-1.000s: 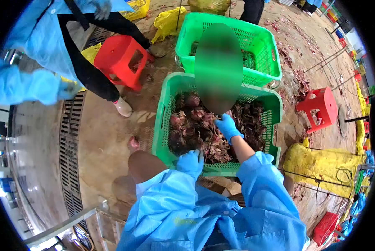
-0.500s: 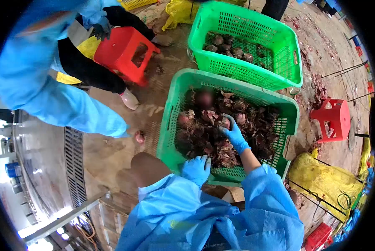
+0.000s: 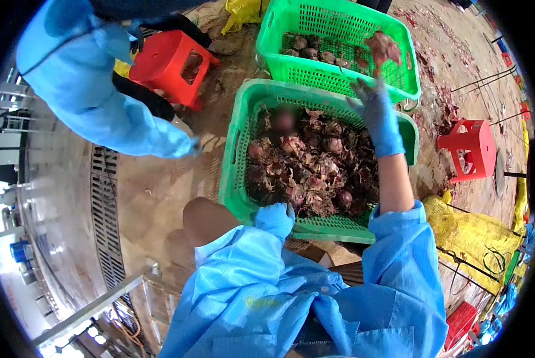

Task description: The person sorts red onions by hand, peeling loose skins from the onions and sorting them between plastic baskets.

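Observation:
A green crate (image 3: 234, 140) full of reddish-purple bulbs with dry skins and roots stands before me. Beyond it is a brighter green crate (image 3: 333, 77) with several bulbs inside. My right hand (image 3: 378, 116), gloved in blue, is raised over the near crate's far right side, its fingers spread and holding nothing. Just beyond its fingertips a reddish bulb or clump of skins (image 3: 384, 49) is in the air over the far crate. My left hand (image 3: 274, 219), also gloved, rests at the near crate's front rim; its fingers are mostly hidden.
At the left, a co-worker in a blue gown (image 3: 94, 89) bends down with an arm toward the floor, beside a red stool (image 3: 172, 65). Another red stool (image 3: 470, 149) and a yellow mesh sack (image 3: 470, 232) lie to the right. A metal frame (image 3: 94, 310) stands at lower left.
My right hand has moved from the bulbs up and right toward the far crate and opened; the clump is beyond it. The co-worker's arm reaches where a loose bulb lay, and that bulb no longer shows.

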`<state>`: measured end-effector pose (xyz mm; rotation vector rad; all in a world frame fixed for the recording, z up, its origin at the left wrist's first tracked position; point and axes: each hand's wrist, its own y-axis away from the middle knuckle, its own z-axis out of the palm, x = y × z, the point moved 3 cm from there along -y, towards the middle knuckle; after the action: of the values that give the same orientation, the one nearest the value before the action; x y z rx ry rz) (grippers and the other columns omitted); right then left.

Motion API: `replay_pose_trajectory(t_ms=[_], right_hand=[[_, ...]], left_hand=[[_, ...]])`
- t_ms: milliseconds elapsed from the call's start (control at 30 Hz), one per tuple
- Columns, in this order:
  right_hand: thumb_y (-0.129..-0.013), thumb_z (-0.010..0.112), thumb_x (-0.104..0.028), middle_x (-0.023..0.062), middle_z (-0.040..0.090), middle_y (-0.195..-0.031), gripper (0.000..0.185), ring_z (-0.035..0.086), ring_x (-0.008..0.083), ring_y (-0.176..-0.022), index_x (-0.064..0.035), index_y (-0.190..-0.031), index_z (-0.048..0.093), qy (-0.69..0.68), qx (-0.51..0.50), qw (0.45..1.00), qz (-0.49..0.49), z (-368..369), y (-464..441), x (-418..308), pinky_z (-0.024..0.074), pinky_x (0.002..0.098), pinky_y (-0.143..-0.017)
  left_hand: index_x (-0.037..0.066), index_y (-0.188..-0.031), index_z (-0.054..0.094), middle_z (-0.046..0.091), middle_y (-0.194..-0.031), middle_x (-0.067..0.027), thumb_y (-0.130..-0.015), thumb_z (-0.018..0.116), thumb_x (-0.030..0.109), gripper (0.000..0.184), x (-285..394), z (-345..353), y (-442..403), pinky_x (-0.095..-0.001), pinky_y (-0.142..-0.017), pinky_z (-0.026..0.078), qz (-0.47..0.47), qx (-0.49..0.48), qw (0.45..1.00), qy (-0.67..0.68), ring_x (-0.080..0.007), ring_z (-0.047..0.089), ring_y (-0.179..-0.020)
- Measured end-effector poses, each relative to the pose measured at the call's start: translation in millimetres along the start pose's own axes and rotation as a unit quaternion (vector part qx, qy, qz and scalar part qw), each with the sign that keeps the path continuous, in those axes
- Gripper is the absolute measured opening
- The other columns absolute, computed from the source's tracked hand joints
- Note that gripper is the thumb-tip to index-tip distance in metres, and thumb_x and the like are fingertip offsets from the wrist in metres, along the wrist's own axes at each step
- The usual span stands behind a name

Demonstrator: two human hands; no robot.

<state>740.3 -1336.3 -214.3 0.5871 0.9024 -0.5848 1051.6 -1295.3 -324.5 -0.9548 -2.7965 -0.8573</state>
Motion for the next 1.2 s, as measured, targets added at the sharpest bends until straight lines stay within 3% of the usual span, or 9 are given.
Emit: replay_pose_trajectory(t_ms=[133,233,433,567,800,900,1033,1100,1200], right_hand=[[-0.069,0.066,-0.02,0.0148,0.063,-0.096,0.043,0.062,0.0286,-0.09,-0.0106,-0.111,0.06,0.673,-0.225,0.687,-0.156,-5.2,56.3,124.0,0.0498,0.0415,-0.078],[-0.069,0.068,-0.03,0.0154,0.048,-0.124,0.069,0.049,0.0337,-0.113,-0.0269,-0.131,0.04,0.746,-0.431,0.486,-0.147,-24.5,137.0,221.2,0.0355,0.055,-0.094],[-0.069,0.069,-0.032,0.0152,0.048,-0.121,0.064,0.045,0.0347,-0.113,-0.0219,-0.126,0.042,0.77,-0.39,0.502,-0.056,-17.0,145.0,224.3,0.0305,0.0577,-0.095],[-0.073,0.066,-0.012,0.0047,0.057,-0.101,0.051,0.057,0.0137,-0.086,-0.0098,-0.12,0.046,0.237,-0.119,0.957,0.12,-24.8,125.7,194.5,0.0483,0.0267,-0.077],[-0.086,0.053,-0.043,-0.0009,0.055,-0.085,0.037,0.042,0.0099,-0.067,-0.0076,-0.098,0.052,-0.045,-0.092,0.989,0.105,-4.9,66.7,79.4,0.037,0.0233,-0.063],[-0.083,0.055,-0.047,0.0169,0.047,-0.125,0.061,0.046,0.0312,-0.118,-0.0043,-0.124,0.039,-0.235,-0.079,0.963,0.103,8.5,23.2,0.6,0.0389,0.0481,-0.097],[-0.081,0.06,-0.039,0.0125,0.055,-0.115,0.046,0.052,0.0233,-0.111,-0.0105,-0.116,0.05,0.008,-0.021,1.0,-0.014,4.6,-4.6,14.8,0.0419,0.041,-0.093],[-0.076,0.062,-0.029,0.0119,0.065,-0.085,0.03,0.063,0.0256,-0.082,-0.0069,-0.096,0.064,0.523,-0.122,0.838,-0.097,-20.8,20.4,113.7,0.0483,0.0367,-0.08],[-0.064,0.074,-0.031,0.0159,0.054,-0.117,0.076,0.055,0.0316,-0.103,-0.0125,-0.13,0.041,0.777,-0.232,0.57,0.135,-29.4,80.1,187.8,0.047,0.0418,-0.084]], left_hand=[[0.009,-0.077,0.065,0.066,-0.077,-0.0133,-0.083,0.047,0.032,0.03,-2.6,4.8,-1.3,-0.0416,-0.067,0.048,-0.02,0.009,1.0,0.007,-0.0305,0.064,-0.071],[0.009,-0.074,0.065,0.065,-0.075,-0.0125,-0.083,0.047,0.033,0.031,-3.5,10.2,-0.7,-0.0421,-0.065,0.048,-0.012,0.045,0.999,0.014,-0.0307,0.063,-0.068],[0.009,-0.073,0.064,0.065,-0.075,-0.0122,-0.083,0.046,0.034,0.033,0.2,0.8,0.1,-0.0427,-0.067,0.046,-0.023,0.038,0.999,0.03,-0.0306,0.062,-0.069],[0.01,-0.073,0.065,0.065,-0.073,-0.0128,-0.082,0.046,0.034,0.032,-2.7,7.0,-0.7,-0.0425,-0.066,0.047,-0.005,0.065,0.997,0.046,-0.0306,0.063,-0.068],[0.009,-0.073,0.065,0.065,-0.071,-0.0128,-0.08,0.048,0.033,0.03,-3.0,10.7,-2.8,-0.0431,-0.066,0.048,0.005,0.078,0.996,0.034,-0.0309,0.063,-0.066],[0.009,-0.073,0.064,0.065,-0.071,-0.0129,-0.08,0.047,0.033,0.03,-2.0,2.5,1.5,-0.0426,-0.066,0.048,-0.014,0.062,0.998,0.022,-0.0301,0.063,-0.067],[0.009,-0.077,0.064,0.065,-0.073,-0.0133,-0.082,0.047,0.034,0.03,-0.7,0.5,3.5,-0.0417,-0.068,0.047,0.002,0.022,1.0,0.014,-0.0292,0.063,-0.069],[0.009,-0.077,0.064,0.065,-0.073,-0.0127,-0.083,0.047,0.033,0.03,-1.4,-2.3,2.7,-0.0419,-0.067,0.047,0.011,0.04,0.999,0.018,-0.0295,0.063,-0.068],[0.008,-0.076,0.063,0.064,-0.073,-0.013,-0.083,0.047,0.032,0.03,0.2,-1.4,3.2,-0.0419,-0.066,0.046,0.006,0.056,0.998,0.034,-0.0297,0.062,-0.067]])
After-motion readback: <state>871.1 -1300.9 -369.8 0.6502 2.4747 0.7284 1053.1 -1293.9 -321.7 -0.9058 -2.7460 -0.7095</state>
